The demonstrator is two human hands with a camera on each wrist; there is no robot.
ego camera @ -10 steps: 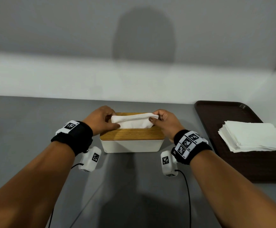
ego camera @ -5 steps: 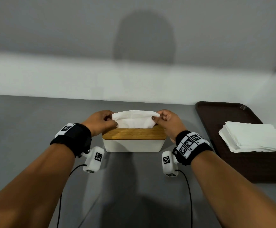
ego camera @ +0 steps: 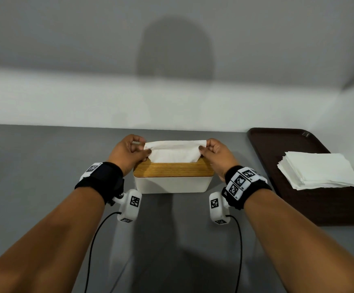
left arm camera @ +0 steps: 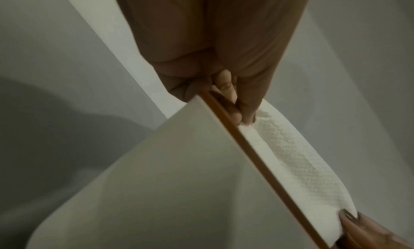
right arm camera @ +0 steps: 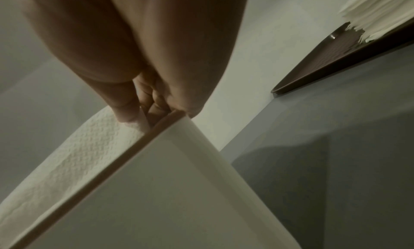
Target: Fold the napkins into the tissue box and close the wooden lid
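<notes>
Paper, thin and embossed: both hands pinched one napkin at its upper corners, left hand and right hand, as it stood up from the lid on the box. Soft and light, it looked easy to tear, so hold by the corners. One stack lay on one tray

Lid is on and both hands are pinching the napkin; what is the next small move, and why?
Probably let go. The lid sits flat on the box, and the napkin held by the left hand and right hand already stands up through it.
</notes>
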